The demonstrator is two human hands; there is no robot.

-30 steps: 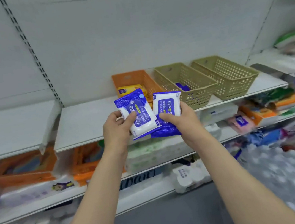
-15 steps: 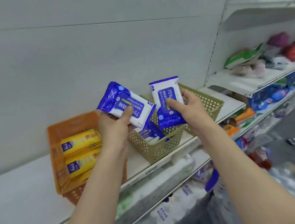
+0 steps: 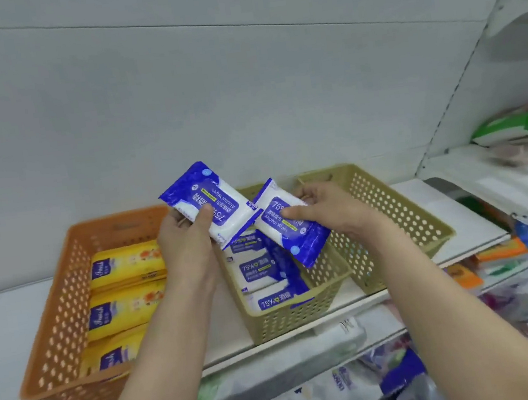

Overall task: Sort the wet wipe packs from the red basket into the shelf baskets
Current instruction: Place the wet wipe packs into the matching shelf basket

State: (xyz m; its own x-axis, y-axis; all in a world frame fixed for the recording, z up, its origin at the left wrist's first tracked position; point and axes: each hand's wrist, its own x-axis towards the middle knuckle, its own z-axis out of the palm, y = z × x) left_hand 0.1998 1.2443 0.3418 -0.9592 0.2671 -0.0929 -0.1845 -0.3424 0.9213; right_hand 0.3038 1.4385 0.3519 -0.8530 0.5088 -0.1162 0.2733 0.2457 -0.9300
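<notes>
My left hand (image 3: 187, 239) grips a blue-and-white alcohol wipe pack (image 3: 204, 200) above the gap between the orange basket and the middle basket. My right hand (image 3: 327, 210) pinches a second blue-and-white wipe pack (image 3: 287, 226), tilted down over the middle tan basket (image 3: 290, 319). That basket holds several blue wipe packs (image 3: 257, 267) of the same kind. The orange basket (image 3: 58, 321) on the left holds three yellow wipe packs (image 3: 124, 266). The red basket is out of view.
A second tan basket (image 3: 400, 213) stands to the right on the same white shelf (image 3: 3, 331); its inside is hidden from here. Lower shelves hold packed goods (image 3: 339, 386). A side shelf unit at the right carries green and pink packs (image 3: 522, 125).
The view has closed in on the baskets. My right hand has tipped its pack downward over the middle tan basket; my left hand keeps its pack raised beside it.
</notes>
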